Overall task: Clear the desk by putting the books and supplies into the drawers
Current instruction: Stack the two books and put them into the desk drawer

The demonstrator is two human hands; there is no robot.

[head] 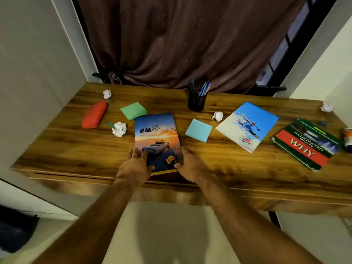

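Both our forearms reach forward from the bottom of the view to the near edge of the desk [76,149]. Our left hand [134,164] lies with fingers spread on the near left corner of the sunset notebook [157,141]; our right hand [191,164] is at its near right corner, thumb on the cover, fingers along the right edge. We find both hands open and in contact with the notebook, neither closed around it. Its near edge sits at the front of the desk; whether it is raised we cannot tell.

Just beyond the notebook, to the left, a green pad [133,110] touches its far corner. A blue pad [198,130] lies just right of it. A paper ball [119,129] rests to the left, with a small teal item partly hidden beside it. Further left lies a red case [94,114], and behind that a second ball [107,94].

A black pen cup [196,102] holding pens stands toward the back at centre. A third ball [217,116] lies between the cup and the skier notebook [247,126]. At the right end lies the WHY book [304,145], atop another volume. A fourth ball [326,107] sits at the far right corner. A white and orange object [348,137] is cut off by the right edge.

A slot line along the desk's front marks the drawer [76,179], which appears shut.
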